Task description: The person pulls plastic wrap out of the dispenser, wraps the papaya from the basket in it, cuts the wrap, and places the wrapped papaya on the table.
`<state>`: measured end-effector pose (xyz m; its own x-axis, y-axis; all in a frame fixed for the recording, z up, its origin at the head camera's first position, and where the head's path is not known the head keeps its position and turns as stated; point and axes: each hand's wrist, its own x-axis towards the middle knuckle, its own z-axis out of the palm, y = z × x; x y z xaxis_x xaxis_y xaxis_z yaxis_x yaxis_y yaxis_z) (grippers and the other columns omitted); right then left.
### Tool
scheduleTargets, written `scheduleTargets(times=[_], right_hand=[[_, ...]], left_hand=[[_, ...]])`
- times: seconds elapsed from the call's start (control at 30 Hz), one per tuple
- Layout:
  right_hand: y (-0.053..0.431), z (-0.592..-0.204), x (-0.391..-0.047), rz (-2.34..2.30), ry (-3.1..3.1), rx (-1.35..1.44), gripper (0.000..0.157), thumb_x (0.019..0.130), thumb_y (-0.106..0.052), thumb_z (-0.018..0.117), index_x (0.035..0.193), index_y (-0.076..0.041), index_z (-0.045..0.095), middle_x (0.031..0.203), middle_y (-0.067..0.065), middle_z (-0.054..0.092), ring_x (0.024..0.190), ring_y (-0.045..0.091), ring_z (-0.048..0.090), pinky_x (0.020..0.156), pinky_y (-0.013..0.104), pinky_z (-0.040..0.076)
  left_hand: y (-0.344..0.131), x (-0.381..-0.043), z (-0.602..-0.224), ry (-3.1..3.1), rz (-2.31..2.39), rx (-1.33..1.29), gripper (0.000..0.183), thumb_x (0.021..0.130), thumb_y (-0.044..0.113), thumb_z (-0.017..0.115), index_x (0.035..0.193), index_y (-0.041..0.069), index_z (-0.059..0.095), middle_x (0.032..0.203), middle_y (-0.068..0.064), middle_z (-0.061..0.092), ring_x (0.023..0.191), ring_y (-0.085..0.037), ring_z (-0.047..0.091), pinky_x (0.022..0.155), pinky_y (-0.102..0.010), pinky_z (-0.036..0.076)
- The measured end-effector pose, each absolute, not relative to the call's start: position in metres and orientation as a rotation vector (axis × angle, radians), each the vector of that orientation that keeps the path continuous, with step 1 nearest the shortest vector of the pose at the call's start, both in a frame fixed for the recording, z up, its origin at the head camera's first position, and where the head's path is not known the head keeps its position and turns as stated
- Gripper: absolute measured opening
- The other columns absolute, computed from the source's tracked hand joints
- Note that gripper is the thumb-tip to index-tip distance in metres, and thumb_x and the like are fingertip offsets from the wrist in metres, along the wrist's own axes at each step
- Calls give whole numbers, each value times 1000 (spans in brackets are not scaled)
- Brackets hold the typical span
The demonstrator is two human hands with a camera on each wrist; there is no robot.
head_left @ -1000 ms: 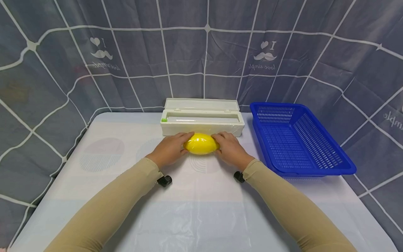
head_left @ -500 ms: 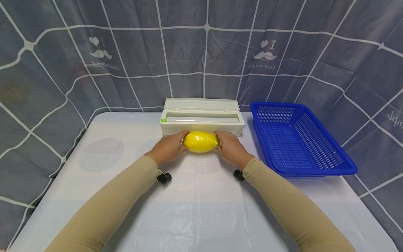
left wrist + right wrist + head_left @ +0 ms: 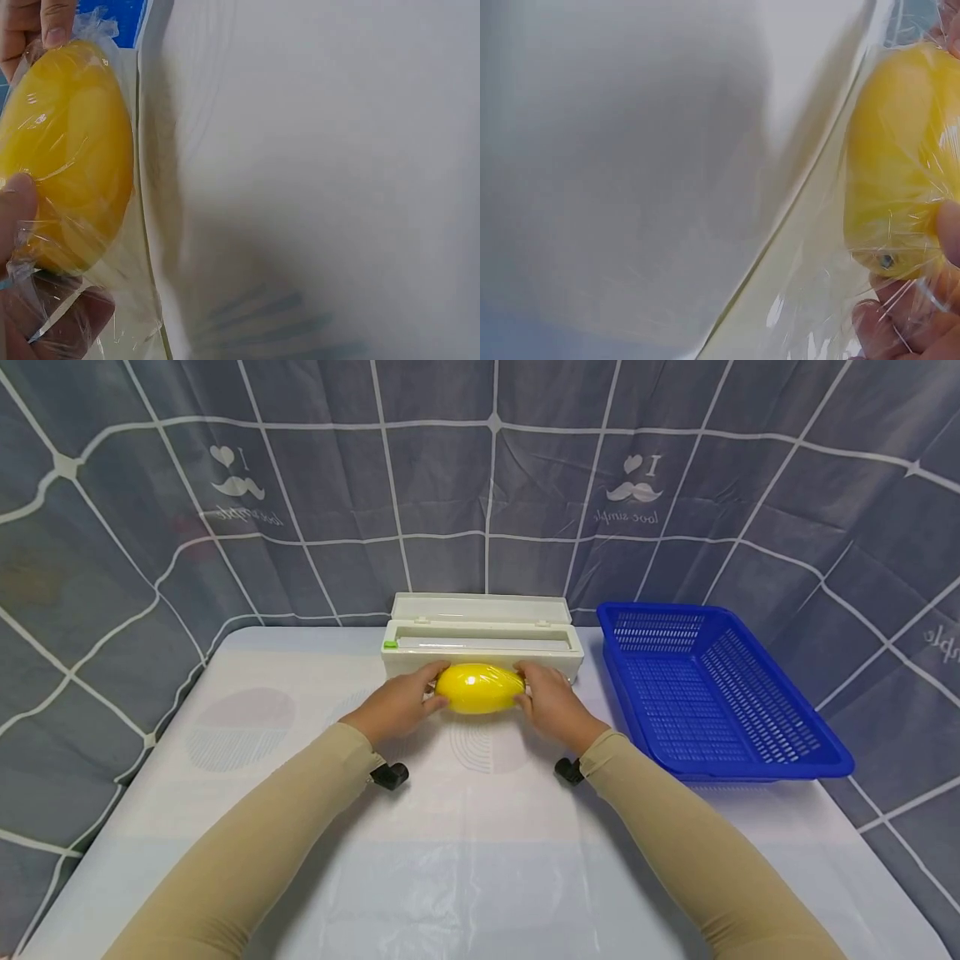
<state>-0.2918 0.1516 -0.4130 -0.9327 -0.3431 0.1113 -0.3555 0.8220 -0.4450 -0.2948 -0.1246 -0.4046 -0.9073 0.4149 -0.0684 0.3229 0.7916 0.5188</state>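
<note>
A smooth yellow fruit, mango-like in shape point(image 3: 478, 688), is wrapped in clear cling film point(image 3: 810, 300). My left hand point(image 3: 393, 702) grips its left end, thumb and fingers on the film. At the opposite end, my right hand point(image 3: 557, 703) holds it the same way. Wrinkled film bunches around both tips in the wrist views, and a small dark spot shows through it in the right wrist view. Directly behind the fruit stands a white cling film dispenser point(image 3: 405, 664), its lid point(image 3: 480, 608) raised and a roll inside.
A blue perforated plastic basket point(image 3: 648, 747) stands to the right of the dispenser. A pale patterned cloth point(image 3: 465, 868) covers the table. Grey checked curtains point(image 3: 442, 485) hang behind and at both sides.
Both hands have moved the wrapped fruit slightly away from me, toward the dispenser, and its right end is now tipped a little. The dispenser and basket stay in place.
</note>
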Motion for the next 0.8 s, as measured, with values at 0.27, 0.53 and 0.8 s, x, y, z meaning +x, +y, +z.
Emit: scheduleTargets(times=[0.27,0.53,0.8], right_hand=[[151,-407,-294,756,-2974,586,37,106,-14,62,141,-1,55,139,17,65,130,39,58,121,54,37],[154,-405,-296,754,-2992,614,40,108,-17,60,145,-2,54,145,18,62,137,39,55,124,54,35],[159,-406,-294,885,-2981,636,59,101,-29,68,153,-7,51,154,14,56,143,38,50,124,56,36]], left_hand=[[-128,-296,-400,2813,760,653,88,98,43,75,168,20,27,168,-10,40,151,-37,45,125,-61,34],[-122,-301,-405,3016,570,795,83,91,25,85,160,17,41,163,-6,47,150,-32,46,123,-60,35],[-121,-306,-408,3078,529,783,71,94,25,81,156,14,48,158,-8,54,147,-32,51,124,-59,36]])
